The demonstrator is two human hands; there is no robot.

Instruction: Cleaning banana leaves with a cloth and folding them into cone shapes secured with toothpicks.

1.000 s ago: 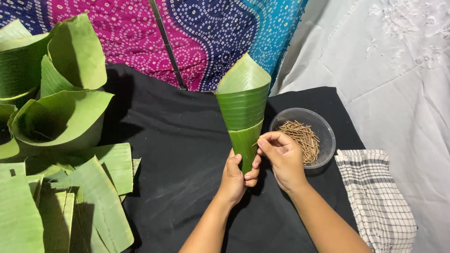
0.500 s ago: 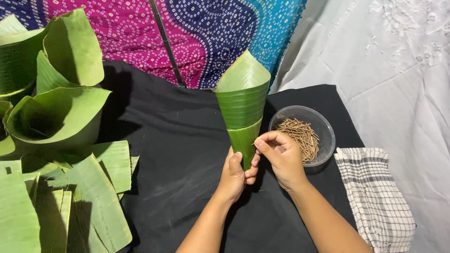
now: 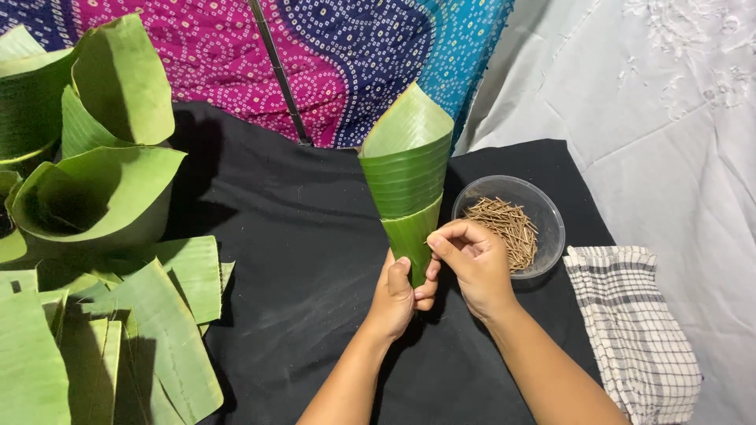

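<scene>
Two bare forearms reach in from the bottom edge — no sleeves, no watch, no bracelet. The left hand [image 3: 394, 295] and right hand [image 3: 472, 264] wear no gloves or rings — nails short, unpainted.

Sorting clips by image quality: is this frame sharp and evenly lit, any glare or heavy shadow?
Head view: sharp on both hands and the leaf cone; soft, even light, no glare; black cloth shows little detail; rolled leaves shadow their own hollows.

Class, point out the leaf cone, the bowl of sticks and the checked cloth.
leaf cone [image 3: 405, 177], head view, banded middle.
bowl of sticks [image 3: 549, 212], head view, right rim.
checked cloth [image 3: 638, 330], head view, centre.
</scene>
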